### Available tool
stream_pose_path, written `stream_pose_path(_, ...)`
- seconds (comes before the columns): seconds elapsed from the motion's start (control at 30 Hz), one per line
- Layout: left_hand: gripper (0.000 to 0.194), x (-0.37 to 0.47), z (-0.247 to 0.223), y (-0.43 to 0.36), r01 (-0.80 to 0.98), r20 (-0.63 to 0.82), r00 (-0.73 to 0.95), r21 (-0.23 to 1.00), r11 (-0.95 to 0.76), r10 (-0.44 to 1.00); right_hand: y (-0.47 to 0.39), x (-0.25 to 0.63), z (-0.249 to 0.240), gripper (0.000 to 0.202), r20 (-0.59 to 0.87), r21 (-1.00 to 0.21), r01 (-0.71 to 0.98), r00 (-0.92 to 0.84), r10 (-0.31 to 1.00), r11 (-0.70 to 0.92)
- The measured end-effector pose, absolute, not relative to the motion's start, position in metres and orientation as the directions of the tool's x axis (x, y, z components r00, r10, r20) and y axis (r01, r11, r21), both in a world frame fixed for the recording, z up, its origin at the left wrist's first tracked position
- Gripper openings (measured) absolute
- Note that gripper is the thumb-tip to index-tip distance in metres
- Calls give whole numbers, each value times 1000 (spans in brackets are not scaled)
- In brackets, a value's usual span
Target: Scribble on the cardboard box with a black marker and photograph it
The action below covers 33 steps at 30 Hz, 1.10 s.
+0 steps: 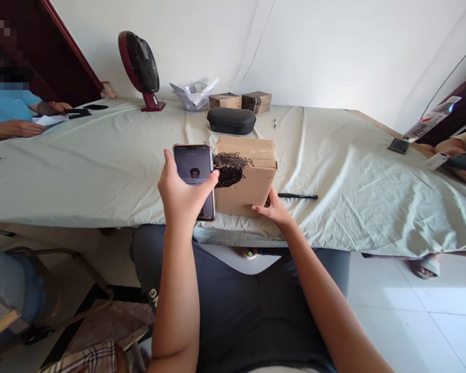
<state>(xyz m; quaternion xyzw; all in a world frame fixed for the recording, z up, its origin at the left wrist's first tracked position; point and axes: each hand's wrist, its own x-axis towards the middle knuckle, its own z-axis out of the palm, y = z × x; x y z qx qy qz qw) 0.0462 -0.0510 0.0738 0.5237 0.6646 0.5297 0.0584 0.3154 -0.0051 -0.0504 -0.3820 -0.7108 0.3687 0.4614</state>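
Observation:
My left hand (184, 191) is closed on a smartphone (192, 158), its lit screen facing me and the thumb lying across it. Right beside the phone is a brown cardboard box (244, 191), tilted at the table's near edge. Black scribbles cover part of its upper left side. My right hand (274, 210) grips the box at its lower right corner, thumb on the front and the other fingers mostly hidden behind. A black pen (298, 196) lies on the cloth just right of that hand.
A pale green cloth (353, 155) covers the table. Farther back stand a black zip case (231, 120), two small cardboard boxes (225, 101), a plastic bag (194, 97) and a red fan (140, 65). People sit at both ends, one in a blue sleeve (8, 103).

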Motion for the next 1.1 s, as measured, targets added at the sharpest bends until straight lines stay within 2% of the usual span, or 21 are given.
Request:
stream_pose_path(0.1, 113, 32, 68, -40, 626, 372, -492, 779, 23, 787, -3, 315, -51, 137, 375, -879, 192, -287, 882, 436)
stream_pose_path(0.23, 114, 24, 55, -23, 670, 261, -484, 725, 162, 835, -2, 315, -52, 138, 379, -876, 195, -291, 879, 442)
stream_pose_path(0.43, 114, 25, 19, 3, 777, 167, -404, 582, 240, 900, -3, 316, -52, 134, 371, -874, 213, -285, 884, 436)
stream_pose_path(0.57, 103, 24, -4, 19, 820, 114, -372, 505, 269, 921, -3, 317, -53, 134, 362, -875, 225, -285, 887, 429)
stream_pose_path(0.73, 87, 20, -14, 28, 837, 119, -362, 479, 266, 924, -4, 317, -53, 133, 346, -879, 241, -272, 898, 411)
stream_pose_path(1.0, 77, 18, -12, 34, 794, 150, -373, 562, 232, 915, -6, 317, -53, 125, 326, -892, 231, -265, 907, 388)
stream_pose_path(1.1, 68, 15, 0, 32, 738, 299, -437, 658, 148, 848, -5, 319, -56, 126, 334, -885, 240, -271, 903, 400)
